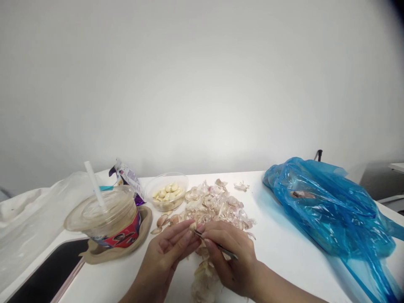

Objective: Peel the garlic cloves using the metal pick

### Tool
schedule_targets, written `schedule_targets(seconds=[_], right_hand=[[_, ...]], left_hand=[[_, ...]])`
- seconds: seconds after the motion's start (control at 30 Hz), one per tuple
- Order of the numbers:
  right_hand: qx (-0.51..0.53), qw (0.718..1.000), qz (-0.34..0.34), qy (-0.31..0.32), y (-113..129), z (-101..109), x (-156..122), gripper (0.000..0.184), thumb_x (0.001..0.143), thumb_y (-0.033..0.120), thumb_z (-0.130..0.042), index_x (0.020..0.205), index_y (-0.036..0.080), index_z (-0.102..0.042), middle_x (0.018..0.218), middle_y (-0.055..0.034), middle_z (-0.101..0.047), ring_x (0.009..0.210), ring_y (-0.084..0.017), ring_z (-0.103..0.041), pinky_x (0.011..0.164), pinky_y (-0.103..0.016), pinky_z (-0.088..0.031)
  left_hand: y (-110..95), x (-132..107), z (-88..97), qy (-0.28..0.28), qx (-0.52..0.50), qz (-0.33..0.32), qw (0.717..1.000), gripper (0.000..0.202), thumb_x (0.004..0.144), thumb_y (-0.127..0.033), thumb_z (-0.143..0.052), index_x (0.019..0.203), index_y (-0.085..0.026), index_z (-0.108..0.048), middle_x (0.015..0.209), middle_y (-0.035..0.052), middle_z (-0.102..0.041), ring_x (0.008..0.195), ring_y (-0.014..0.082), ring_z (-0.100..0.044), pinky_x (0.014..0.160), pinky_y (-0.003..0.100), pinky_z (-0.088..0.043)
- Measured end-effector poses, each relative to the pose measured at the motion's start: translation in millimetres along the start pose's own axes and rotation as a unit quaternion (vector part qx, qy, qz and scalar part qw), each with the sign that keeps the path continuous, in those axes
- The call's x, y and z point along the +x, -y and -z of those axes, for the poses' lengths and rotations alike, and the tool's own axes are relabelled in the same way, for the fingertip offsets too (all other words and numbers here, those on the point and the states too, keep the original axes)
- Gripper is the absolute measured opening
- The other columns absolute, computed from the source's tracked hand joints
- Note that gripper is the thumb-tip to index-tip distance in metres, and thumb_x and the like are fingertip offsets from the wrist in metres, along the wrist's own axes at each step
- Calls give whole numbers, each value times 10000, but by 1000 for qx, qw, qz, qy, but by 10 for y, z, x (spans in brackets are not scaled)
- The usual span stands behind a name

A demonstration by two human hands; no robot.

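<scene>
A garlic clove (pixel 192 227) is pinched between the thumb and fingers of my left hand (pixel 168 251). My right hand (pixel 232 250) grips a slim metal tool (pixel 222 249), and the tool's tip meets the clove. Whether it is a small knife or tweezers I cannot tell. Beyond the hands spreads a heap of papery garlic skins (pixel 217 204). A few unpeeled cloves (pixel 162 221) lie beside it on the left. Peeled cloves sit in a clear round bowl (pixel 151 191) farther back. Below my hands are whole garlic bulbs (pixel 205 280), partly covered by them.
On the left, a lidded drink cup (pixel 123 235) with a straw stands in a cardboard holder (pixel 145 221). A phone (pixel 52 273), clear plastic sheeting (pixel 41 223) and a purple wrapper (pixel 129 179) are nearby. A blue plastic bag (pixel 328 206) lies at the right. Behind the table rises a wall (pixel 202 84).
</scene>
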State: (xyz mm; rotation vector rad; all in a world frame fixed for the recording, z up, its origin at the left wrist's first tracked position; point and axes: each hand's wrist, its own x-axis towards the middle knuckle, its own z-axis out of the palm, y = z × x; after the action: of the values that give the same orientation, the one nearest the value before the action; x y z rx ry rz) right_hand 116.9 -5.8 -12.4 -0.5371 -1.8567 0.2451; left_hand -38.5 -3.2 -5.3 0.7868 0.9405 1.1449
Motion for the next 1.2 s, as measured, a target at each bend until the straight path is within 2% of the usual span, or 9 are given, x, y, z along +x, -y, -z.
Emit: schedule_targets(seconds=[0.23,0.53,1.0,1.2], right_hand=[[7,1000,-6,4,6,10,-8,213,769,5,-498,945,117,-541,886,-92,-616,879,-152,-582,779,-262,-501],[4,1000,-12,-11,13,36,-3,263,773,0,-497,1004,119,-535,931,-84,-621,877,-138,-587,790,-246,-496],[1,999,-30,10,5,37,-11,211,789,35,-479,966,130,-543,892,-79,-615,821,-147,-579,741,-258,-495],[-1,1000,-26,7,-10,39,-11,194,796,50,-471,955,130,-547,862,-73,-622,795,-143,-583,745,-261,-491]], left_hand=[[12,-13,8,-4,-4,-7,1000,198,710,-154,-644,908,-153,-653,819,37,-750,858,169,-662,749,199,-526],[14,-1,-6,-13,7,-19,1000,201,677,-167,-675,876,-148,-669,806,44,-752,849,194,-666,755,229,-536],[33,1,14,6,23,-17,1000,190,697,-167,-655,886,-170,-667,845,34,-750,877,192,-657,762,217,-531],[68,27,58,13,31,-37,999,202,698,-181,-654,899,-167,-663,864,43,-747,877,211,-658,782,264,-532]])
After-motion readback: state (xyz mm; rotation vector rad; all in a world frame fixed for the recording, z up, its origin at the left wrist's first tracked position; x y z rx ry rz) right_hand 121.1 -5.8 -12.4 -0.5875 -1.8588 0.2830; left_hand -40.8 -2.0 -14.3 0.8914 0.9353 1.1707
